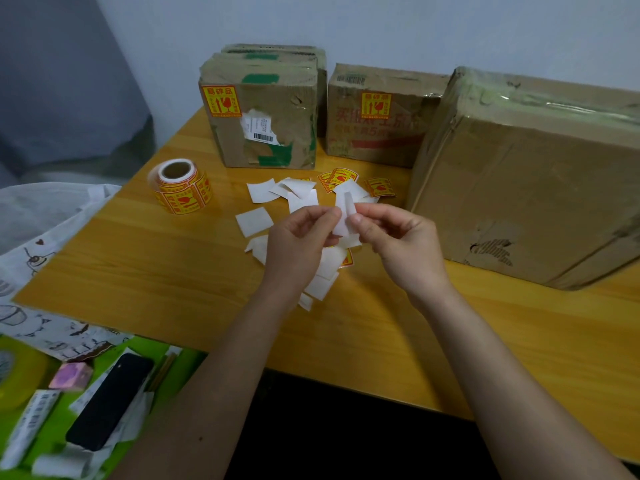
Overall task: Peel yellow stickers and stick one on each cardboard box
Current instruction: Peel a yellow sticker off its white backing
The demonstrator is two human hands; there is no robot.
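Head view, hands (346, 233) pinching curled, perhaps papery sticker (345, 213)

A yellow sticker (221, 101) reading 易碎品 is sitting on the left cardboard box (263, 123). The middle box (377, 126) is showing another such sticker (376, 105) above a red numeral 5.

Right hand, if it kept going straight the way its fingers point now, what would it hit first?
The right hand points left toward the left hand. First in line is the white sticker piece both hands pinch, then the left hand's fingers. Depth is hard to judge, but they look nearly touching.
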